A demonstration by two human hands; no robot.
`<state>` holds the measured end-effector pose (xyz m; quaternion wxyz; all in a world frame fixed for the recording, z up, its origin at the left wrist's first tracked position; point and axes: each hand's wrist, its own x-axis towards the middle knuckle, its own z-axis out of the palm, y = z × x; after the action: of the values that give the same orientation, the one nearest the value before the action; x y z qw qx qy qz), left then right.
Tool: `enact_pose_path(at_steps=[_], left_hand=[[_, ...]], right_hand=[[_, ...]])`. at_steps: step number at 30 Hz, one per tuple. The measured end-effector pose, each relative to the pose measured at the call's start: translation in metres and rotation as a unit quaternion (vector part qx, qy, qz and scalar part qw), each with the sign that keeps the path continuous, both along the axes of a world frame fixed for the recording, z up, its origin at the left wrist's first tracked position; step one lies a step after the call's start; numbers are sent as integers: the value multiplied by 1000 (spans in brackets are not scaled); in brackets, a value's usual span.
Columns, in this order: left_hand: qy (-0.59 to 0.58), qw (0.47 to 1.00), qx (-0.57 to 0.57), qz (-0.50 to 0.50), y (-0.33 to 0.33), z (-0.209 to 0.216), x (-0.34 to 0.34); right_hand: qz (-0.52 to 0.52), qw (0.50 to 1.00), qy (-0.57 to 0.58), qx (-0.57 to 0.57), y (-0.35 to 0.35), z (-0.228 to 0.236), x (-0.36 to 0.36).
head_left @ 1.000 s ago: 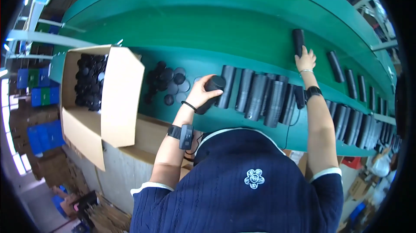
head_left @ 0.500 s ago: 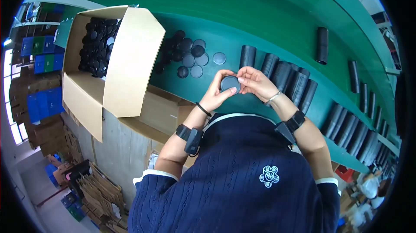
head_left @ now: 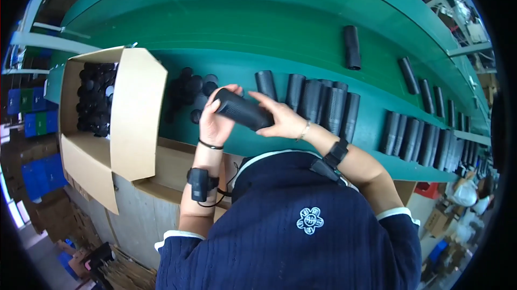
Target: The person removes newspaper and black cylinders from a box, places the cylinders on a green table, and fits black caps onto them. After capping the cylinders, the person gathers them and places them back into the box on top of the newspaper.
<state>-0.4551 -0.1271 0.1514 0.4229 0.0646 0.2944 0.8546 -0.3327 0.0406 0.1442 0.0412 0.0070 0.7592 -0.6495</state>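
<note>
A black tube (head_left: 243, 110) with a textured surface lies slantwise between my two hands, above the green bench. My left hand (head_left: 214, 124) is wrapped round its upper left end, with the thumb on the near side. At the lower right end, my right hand (head_left: 285, 119) grips the tube between thumb and fingers. The round black cap from before cannot be made out now; the left hand covers that end of the tube. Left of my hands lies a loose pile of black caps (head_left: 189, 86). Several more black tubes (head_left: 311, 98) stand to the right.
An open cardboard box (head_left: 137, 117) full of black caps (head_left: 97, 100) stands on the left. Further right is another row of tubes (head_left: 414, 138), with a few on the raised green ledge (head_left: 301, 34) behind. Blue bins (head_left: 44, 177) are at the far left.
Earlier both hands held a round black cap; now they hold a black tube. The view has shifted, so the box and bench sit further left and lower.
</note>
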Motion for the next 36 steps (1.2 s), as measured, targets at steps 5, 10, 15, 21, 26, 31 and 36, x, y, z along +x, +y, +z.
enact_pose_path(at_steps=[5, 10, 15, 21, 26, 31, 36], left_hand=[[-98, 991, 93, -19, 30, 10, 9], [-63, 988, 136, -35, 39, -7, 9], [-34, 988, 138, -64, 46, -16, 3], [112, 926, -360, 14, 67, -61, -18], [491, 691, -525, -70, 95, -124, -5], [419, 772, -461, -125, 93, -87, -2], [386, 856, -309, -150, 58, -56, 4]], right_hand=[[-147, 888, 156, 407, 19, 20, 7], [-148, 861, 186, 450, 21, 28, 14], [-106, 887, 157, 421, 28, 34, 20], [-214, 936, 81, 266, 90, 21, -3], [-298, 885, -119, 336, 176, -44, -45], [-318, 809, -219, 443, 224, -119, -47], [-275, 891, -23, 360, 170, -81, -44]])
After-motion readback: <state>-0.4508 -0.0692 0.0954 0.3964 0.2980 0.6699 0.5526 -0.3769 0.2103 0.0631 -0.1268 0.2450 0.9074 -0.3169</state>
